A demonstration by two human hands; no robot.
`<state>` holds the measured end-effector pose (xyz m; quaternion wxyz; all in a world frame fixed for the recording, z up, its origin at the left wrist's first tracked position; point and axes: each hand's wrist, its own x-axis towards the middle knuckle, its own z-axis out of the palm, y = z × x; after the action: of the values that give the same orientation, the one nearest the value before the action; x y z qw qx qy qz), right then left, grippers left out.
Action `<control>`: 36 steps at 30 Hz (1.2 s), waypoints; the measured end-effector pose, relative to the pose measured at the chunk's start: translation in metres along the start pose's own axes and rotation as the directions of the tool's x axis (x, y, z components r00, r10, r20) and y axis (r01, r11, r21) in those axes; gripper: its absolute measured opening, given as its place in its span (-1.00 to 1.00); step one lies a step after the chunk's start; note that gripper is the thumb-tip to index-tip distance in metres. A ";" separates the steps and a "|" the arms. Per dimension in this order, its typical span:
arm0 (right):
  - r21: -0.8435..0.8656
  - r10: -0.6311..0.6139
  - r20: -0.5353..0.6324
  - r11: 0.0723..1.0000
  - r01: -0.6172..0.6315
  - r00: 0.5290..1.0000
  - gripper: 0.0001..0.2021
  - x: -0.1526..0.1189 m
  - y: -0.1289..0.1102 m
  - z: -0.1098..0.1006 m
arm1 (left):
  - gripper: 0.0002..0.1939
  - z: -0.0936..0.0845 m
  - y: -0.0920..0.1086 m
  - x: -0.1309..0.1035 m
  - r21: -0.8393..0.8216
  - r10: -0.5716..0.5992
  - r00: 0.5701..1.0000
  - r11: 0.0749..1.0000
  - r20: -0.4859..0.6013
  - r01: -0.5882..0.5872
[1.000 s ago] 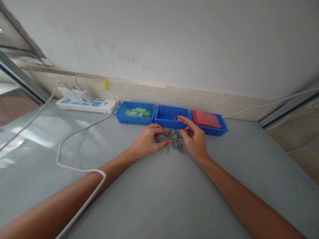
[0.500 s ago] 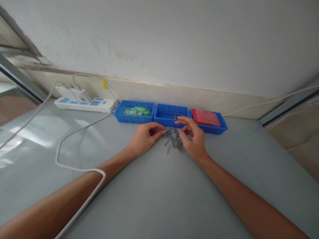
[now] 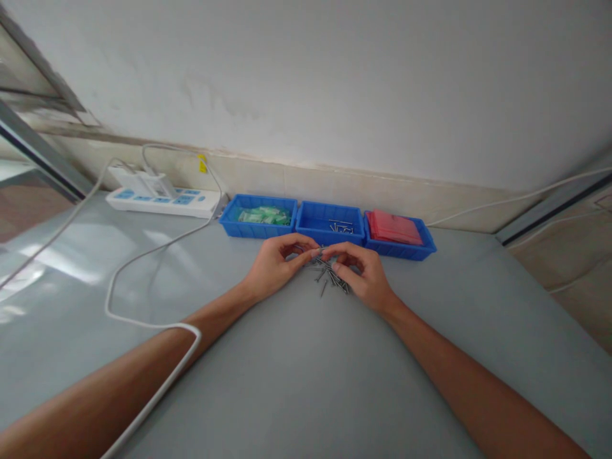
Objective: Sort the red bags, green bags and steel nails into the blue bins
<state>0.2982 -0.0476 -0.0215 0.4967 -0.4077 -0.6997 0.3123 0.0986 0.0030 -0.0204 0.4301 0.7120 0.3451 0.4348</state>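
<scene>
Head view: your left hand [image 3: 273,264] and right hand [image 3: 367,277] are curving inward over slim silver metal screws [image 3: 338,281], piled on the grey table between them. Many are slanting nearward-right, nearer your right thumb; whether either hand's bent fingers are grasping any, I cannot tell.

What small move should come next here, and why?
Probably a light pinch by the right hand into the pile of metal fasteners: its fingertips are there, close to the left hand, and similar pieces lie in the middle blue bin.
</scene>
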 end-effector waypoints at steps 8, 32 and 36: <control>0.010 0.053 0.021 0.999 -0.054 0.998 -0.78 0.001 0.001 0.000 | -0.75 0.000 0.002 -0.001 0.011 0.014 0.999 1.000 0.029 -0.015; 0.068 0.182 -0.332 0.983 -0.169 0.926 -0.52 0.007 0.013 0.002 | -0.86 0.002 -0.009 -0.001 0.484 0.177 0.966 0.839 0.189 -0.248; 0.033 0.181 -0.332 0.983 -0.181 0.926 -0.41 0.007 0.014 0.003 | -0.87 0.001 -0.010 0.000 0.471 0.154 0.971 0.853 0.185 -0.225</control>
<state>0.2983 -0.0346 -0.0311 0.5772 -0.5171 -0.5647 0.2838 0.0985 0.0065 -0.0303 0.2145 0.8567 0.3408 0.3224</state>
